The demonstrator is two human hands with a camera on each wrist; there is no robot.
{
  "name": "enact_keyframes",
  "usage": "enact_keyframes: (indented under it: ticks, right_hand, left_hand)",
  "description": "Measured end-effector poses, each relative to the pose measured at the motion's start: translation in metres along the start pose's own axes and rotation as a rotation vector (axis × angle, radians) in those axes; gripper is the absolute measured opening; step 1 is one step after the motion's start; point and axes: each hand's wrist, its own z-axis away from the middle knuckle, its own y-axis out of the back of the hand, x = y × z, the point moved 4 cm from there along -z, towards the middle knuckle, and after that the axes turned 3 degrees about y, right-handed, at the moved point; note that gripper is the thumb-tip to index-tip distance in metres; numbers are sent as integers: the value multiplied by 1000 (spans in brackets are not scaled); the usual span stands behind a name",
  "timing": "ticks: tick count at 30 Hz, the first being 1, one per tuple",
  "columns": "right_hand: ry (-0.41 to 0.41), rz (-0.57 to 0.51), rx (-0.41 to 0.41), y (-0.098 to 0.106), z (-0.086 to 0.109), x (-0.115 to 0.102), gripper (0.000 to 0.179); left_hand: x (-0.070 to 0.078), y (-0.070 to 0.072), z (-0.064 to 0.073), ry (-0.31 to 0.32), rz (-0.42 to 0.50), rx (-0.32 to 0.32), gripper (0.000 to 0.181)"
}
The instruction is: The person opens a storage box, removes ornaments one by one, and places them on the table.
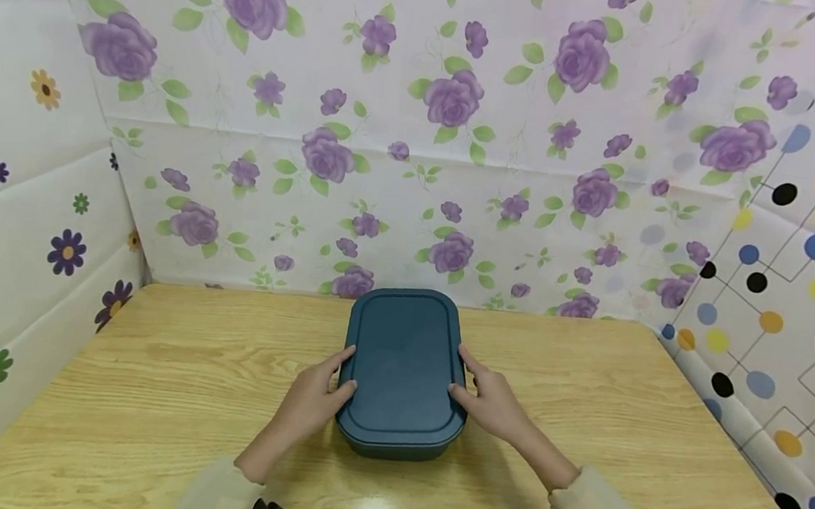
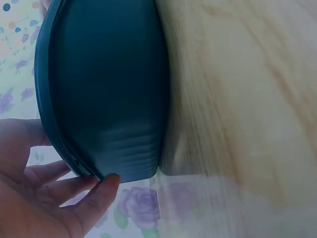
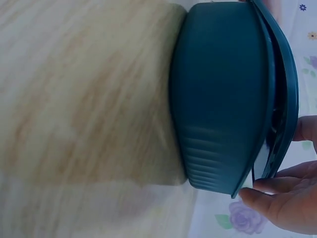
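A dark blue-green rectangular lidded box sits on the wooden table in the head view, its long side pointing away from me. Its flat lid has rounded corners and a grooved border. My left hand grips the lid's left edge, thumb on top and fingers at the rim. On the opposite edge my right hand pinches the lid the same way. A dark gap shows between lid and box wall in the right wrist view, so that side of the lid is raised. The inside of the box is hidden.
The wooden table extends to both sides of the box. Behind it hangs a purple-flowered cloth. A daisy-print cloth stands on the left, and a dotted cloth on the right.
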Motion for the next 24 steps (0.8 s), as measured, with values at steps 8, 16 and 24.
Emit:
enact_keyframes:
  ticks: [8,16,24]
  right_hand:
    - [38,-54,8,8,-5,-5,54]
    - [5,-59,-33,11,-16,-16,53]
    - [13,-139,-102,-15,-35,-42,54]
  left_hand:
    - [-7,8,-4,86,170,10,48]
    - [-10,29,-6,179,427,-79,47]
    - [-21,73,2,182,343,-91,51]
